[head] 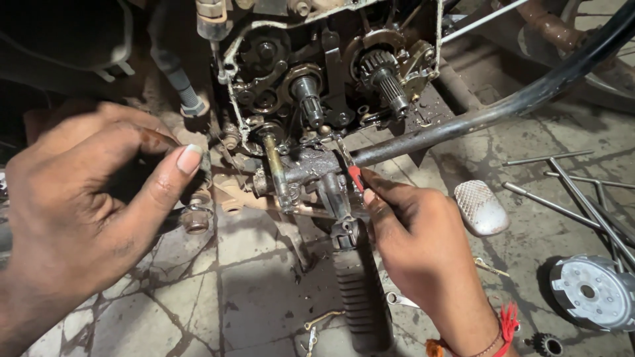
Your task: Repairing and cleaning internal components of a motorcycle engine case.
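An opened motorcycle engine [317, 79] shows bare gears and splined shafts, with the side cover off. My right hand [413, 244] holds a red-handled tool [355, 175], its tip set against the greasy lower part of the engine near the footrest bracket. My left hand [79, 205] is raised close to the camera at the left. Its fingers are curled toward the thumb near a metal ring [196, 218] on the engine's lower left. I cannot tell whether it grips something small.
A black rubber footrest [360, 297] points toward me below the engine. A black pipe [503, 106] slants up to the right. On the cracked stone floor lie a brake pedal pad [481, 208], thin rods [575, 192], a round metal cover [592, 291], a small gear [548, 345] and a spanner [400, 301].
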